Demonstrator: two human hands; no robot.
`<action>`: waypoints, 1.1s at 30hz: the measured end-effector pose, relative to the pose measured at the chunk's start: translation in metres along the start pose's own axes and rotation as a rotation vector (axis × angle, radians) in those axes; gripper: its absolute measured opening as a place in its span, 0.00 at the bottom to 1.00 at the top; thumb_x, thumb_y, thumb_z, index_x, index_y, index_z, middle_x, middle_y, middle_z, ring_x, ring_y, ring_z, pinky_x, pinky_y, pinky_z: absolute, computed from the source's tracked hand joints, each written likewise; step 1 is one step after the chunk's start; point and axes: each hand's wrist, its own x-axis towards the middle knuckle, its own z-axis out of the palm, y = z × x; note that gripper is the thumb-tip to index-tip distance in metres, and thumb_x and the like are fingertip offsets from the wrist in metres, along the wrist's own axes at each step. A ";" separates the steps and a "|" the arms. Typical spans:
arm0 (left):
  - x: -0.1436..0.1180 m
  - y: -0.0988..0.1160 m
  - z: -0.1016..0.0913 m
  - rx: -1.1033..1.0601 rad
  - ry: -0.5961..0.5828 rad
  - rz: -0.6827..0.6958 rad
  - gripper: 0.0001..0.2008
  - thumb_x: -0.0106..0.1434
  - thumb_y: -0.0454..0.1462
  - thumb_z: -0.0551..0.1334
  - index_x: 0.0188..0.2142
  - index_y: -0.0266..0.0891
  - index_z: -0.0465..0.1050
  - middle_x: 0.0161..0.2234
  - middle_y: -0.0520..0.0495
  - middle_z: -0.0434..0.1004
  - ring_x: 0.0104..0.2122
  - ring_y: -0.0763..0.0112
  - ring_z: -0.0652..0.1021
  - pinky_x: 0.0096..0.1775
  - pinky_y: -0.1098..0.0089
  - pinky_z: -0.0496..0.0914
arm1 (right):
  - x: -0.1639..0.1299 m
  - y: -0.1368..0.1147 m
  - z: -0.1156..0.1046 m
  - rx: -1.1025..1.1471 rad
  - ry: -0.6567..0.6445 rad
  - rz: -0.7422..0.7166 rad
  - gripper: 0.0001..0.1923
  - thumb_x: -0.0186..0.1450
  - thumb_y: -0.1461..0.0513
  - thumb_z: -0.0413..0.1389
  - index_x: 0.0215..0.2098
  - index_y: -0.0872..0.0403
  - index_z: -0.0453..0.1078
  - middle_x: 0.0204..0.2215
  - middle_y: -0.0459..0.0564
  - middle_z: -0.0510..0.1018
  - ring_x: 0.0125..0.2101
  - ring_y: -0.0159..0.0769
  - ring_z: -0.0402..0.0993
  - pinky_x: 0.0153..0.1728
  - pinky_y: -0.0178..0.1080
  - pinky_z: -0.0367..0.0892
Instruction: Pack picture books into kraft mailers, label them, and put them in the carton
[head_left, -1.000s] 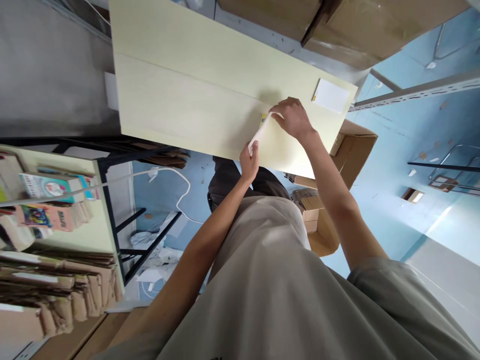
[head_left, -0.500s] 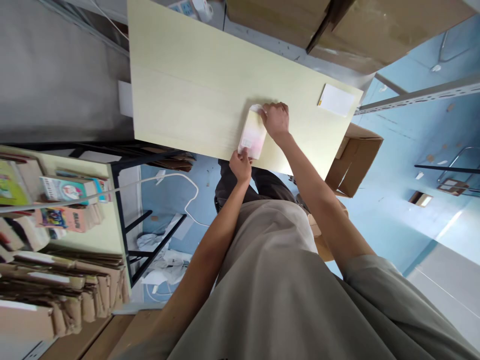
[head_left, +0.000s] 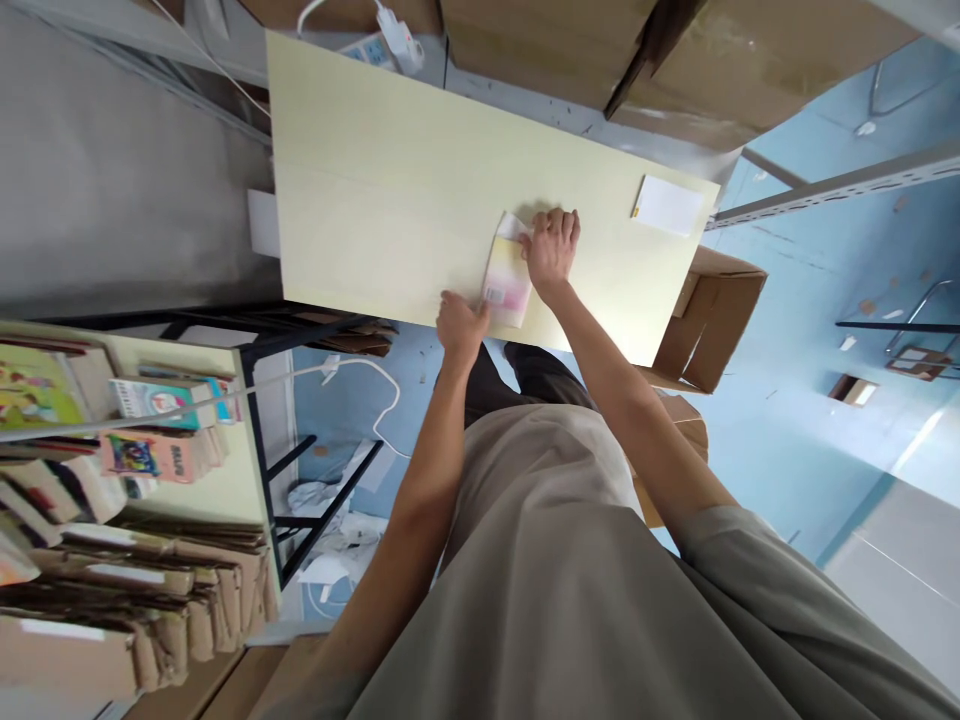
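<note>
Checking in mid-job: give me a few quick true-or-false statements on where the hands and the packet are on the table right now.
1. The pastel packet lies flat on the pale table. True.
2. The right hand presses on the packet's right edge. True.
3. The left hand is raised well clear of the table. False: it rests at the table's near edge, by the packet's lower left corner.
4. The white card lies under the packet. False: it lies apart, near the table's far right corner.
5. An open cardboard box sits beside the table's right end. True.
</note>
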 end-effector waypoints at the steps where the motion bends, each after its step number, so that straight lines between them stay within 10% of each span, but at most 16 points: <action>1: 0.009 0.001 -0.005 -0.005 0.020 0.073 0.23 0.70 0.44 0.74 0.59 0.39 0.76 0.58 0.25 0.84 0.64 0.33 0.83 0.69 0.38 0.75 | -0.004 -0.006 -0.002 -0.027 -0.018 0.005 0.26 0.85 0.48 0.52 0.71 0.54 0.74 0.70 0.68 0.74 0.79 0.62 0.62 0.84 0.81 0.40; 7: 0.052 0.024 -0.012 0.058 -0.176 0.411 0.30 0.67 0.27 0.63 0.66 0.43 0.80 0.56 0.34 0.82 0.65 0.43 0.81 0.75 0.44 0.70 | -0.045 -0.034 -0.006 -0.136 -0.224 -0.108 0.26 0.81 0.60 0.57 0.75 0.56 0.74 0.76 0.66 0.72 0.78 0.61 0.63 0.87 0.72 0.40; 13: 0.063 0.034 -0.021 0.183 -0.305 0.426 0.37 0.61 0.24 0.65 0.70 0.41 0.79 0.50 0.40 0.81 0.53 0.52 0.83 0.68 0.54 0.77 | -0.064 -0.040 -0.006 -0.211 -0.274 -0.100 0.35 0.77 0.62 0.63 0.81 0.57 0.69 0.82 0.65 0.67 0.80 0.62 0.62 0.87 0.67 0.41; 24: 0.039 0.079 -0.066 0.257 -0.363 0.363 0.33 0.64 0.25 0.69 0.68 0.39 0.78 0.55 0.35 0.86 0.61 0.49 0.85 0.69 0.55 0.75 | -0.086 -0.074 -0.030 -0.247 -0.345 -0.035 0.43 0.71 0.63 0.68 0.82 0.55 0.66 0.84 0.70 0.61 0.84 0.62 0.58 0.85 0.63 0.51; 29: 0.048 0.112 -0.096 0.106 -0.330 0.402 0.37 0.66 0.25 0.66 0.73 0.45 0.74 0.54 0.42 0.92 0.55 0.56 0.89 0.63 0.58 0.82 | -0.072 -0.108 -0.071 -0.208 -0.185 -0.062 0.37 0.78 0.58 0.58 0.83 0.54 0.64 0.81 0.72 0.67 0.82 0.60 0.63 0.85 0.64 0.53; 33: 0.074 0.188 -0.148 -0.260 -0.128 0.525 0.32 0.69 0.24 0.59 0.70 0.41 0.78 0.56 0.40 0.92 0.58 0.57 0.89 0.67 0.54 0.80 | -0.022 -0.168 -0.138 -0.213 0.064 -0.184 0.35 0.82 0.59 0.44 0.85 0.54 0.62 0.82 0.66 0.67 0.83 0.54 0.60 0.87 0.59 0.45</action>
